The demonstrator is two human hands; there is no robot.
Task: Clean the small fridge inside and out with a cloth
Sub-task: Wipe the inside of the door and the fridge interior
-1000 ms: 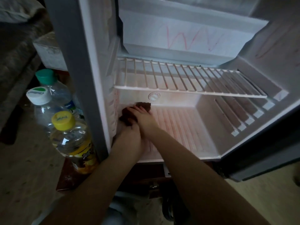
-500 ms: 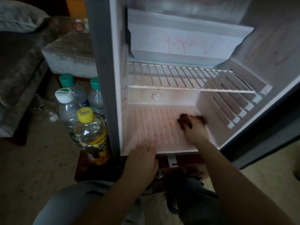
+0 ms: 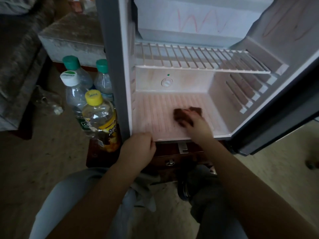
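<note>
Illumination is uneven. The fridge (image 3: 189, 83) interior, from 12 to 2 o'clock, is the brightest zone, with a pinkish cast on its white walls. The floor (image 3: 43, 161) from 7 to 9 o'clock is dim and grainy; at 4 o'clock it is lighter. The right hand (image 3: 198, 125) and cloth (image 3: 181, 116) are smeared by motion blur; the left hand (image 3: 138, 149) is sharper. Small highlights show on the bottles (image 3: 98, 118) at 9 o'clock. Wide-angle distortion tilts the fridge sides outward. Both forearms at 6 o'clock lie in shadow.
</note>
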